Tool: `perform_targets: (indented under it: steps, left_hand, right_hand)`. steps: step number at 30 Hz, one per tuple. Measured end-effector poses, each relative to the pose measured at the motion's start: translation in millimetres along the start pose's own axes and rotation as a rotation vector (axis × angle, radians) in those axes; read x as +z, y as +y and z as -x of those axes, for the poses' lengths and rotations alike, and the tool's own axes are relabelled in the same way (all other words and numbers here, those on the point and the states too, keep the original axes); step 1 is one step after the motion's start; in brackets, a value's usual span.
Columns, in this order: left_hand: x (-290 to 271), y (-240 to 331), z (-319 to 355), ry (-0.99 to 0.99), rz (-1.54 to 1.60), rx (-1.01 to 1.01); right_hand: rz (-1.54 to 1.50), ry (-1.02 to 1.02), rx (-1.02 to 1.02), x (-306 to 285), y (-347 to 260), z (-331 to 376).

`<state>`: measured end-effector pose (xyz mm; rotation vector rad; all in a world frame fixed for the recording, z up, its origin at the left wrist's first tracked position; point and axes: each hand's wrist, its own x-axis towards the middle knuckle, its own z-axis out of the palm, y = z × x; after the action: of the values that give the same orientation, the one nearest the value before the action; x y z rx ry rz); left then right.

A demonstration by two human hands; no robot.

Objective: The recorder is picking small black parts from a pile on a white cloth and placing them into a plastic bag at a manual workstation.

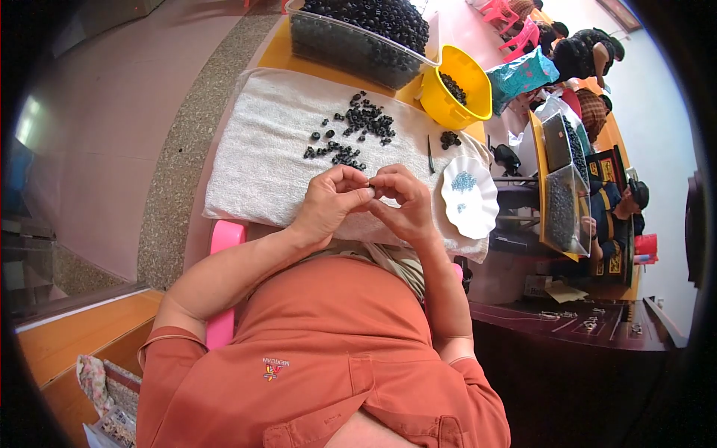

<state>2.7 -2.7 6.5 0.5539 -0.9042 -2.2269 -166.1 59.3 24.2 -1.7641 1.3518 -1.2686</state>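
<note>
My left hand [328,203] and my right hand [407,205] meet over the near part of a white towel [250,168]. Their fingertips pinch a small black piece [371,186] between them, mostly hidden by the fingers. Just beyond lies a loose pile of small black ring-like pieces [366,123], with more strewn toward my hands. A smaller cluster of black pieces [449,140] sits to the right, beside dark slim tweezers [430,154]. Close to my right hand is a white scalloped plate [485,214] with tiny blue bits on it.
At the far edge stands a clear plastic bin [351,54] heaped with black pieces. A yellow bucket [446,112] beside it holds more. Other people sit at tables on the right, near further clear bins [565,213]. A pink chair [226,237] is at my left.
</note>
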Motion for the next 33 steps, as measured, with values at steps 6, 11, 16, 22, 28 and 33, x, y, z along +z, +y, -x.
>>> perform_targets:
  steps: [6,11,16,22,28,33]
  left_hand:
    - [-3.7,-3.8,-1.6,0.019,0.004,0.046]
    - [-3.8,-3.3,-1.9,0.02,0.0,0.049]
    - [-0.9,-1.3,-2.2,0.032,0.001,0.052]
    - [-1.0,0.3,-0.4,0.043,-0.036,0.02]
    - [-2.5,-4.5,0.2,0.06,-0.05,0.032]
    - [-3.0,-6.3,-1.0,0.077,-0.07,0.031]
  right_hand:
    - [0.029,0.027,-0.018,5.8,1.4,0.8]
    - [0.216,0.057,-0.16,6.8,-0.5,-2.6]
    - [0.356,0.125,-0.222,8.2,-3.4,-3.1]
    - [0.496,0.158,-0.258,8.6,-3.4,-1.9]
    - [0.53,0.166,-0.269,11.2,-1.2,0.9]
    - [0.539,0.165,-0.272,10.0,-1.8,0.2]
